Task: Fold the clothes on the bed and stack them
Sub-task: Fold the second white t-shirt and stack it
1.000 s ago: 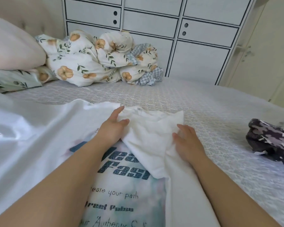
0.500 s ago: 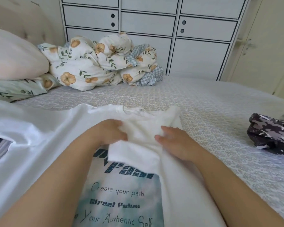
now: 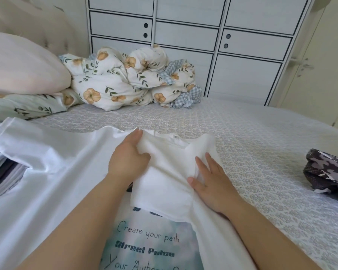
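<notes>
White t-shirt [image 3: 53, 172] lying spread across near-left of bed [image 3: 261, 145], printed front showing "Create your path" text, right sleeve folded in over chest. Folded stack [image 3: 2, 172] sitting at left edge, partly under shirt. Camo garment [image 3: 328, 176] lying crumpled at far right, well apart. My left hand [image 3: 128, 158] pinching folded sleeve near collar, grip narrow, thumb over fabric. My right hand [image 3: 211, 182] pressing on same fold, fingers nearly straight, thumb tucking into crease.

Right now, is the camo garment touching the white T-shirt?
No: the camo garment lies apart at the bed's right edge, with bare bedspread between it and the white T-shirt.
</notes>
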